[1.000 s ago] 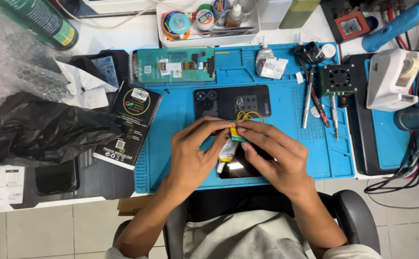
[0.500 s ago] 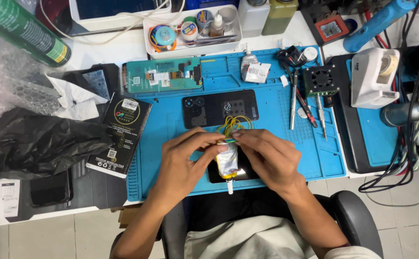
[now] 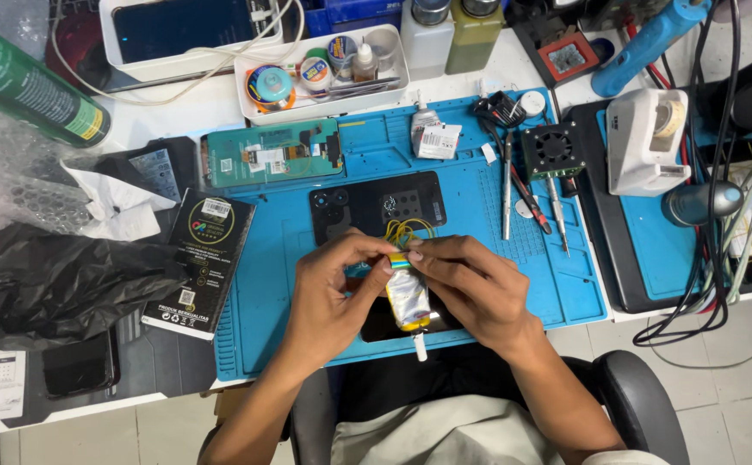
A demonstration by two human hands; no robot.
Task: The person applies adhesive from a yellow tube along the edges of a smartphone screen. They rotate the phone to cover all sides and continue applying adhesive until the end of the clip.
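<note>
Phone back (image 3: pixel 377 207) behind tube (image 3: pixel 408 297)

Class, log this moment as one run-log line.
left hand: shut on glue tube | right hand: shut on glue tube | under: blue mat

Small silver glue tube (image 3: pixel 408 299), yellow end, upright-ish, nozzle down, over blue mat (image 3: pixel 290 258).

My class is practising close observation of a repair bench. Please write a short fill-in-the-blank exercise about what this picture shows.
1. Both hands, the left hand and the right hand, hold a small ____ of glue between them.
2. The work mat under the hands is ____ in colour.
3. The black phone back cover lies on the mat just ____ the hands, farther from the person.
4. The small black fan sits to the ____ of the back cover.

Missing words: tube; blue; beyond; right
</note>
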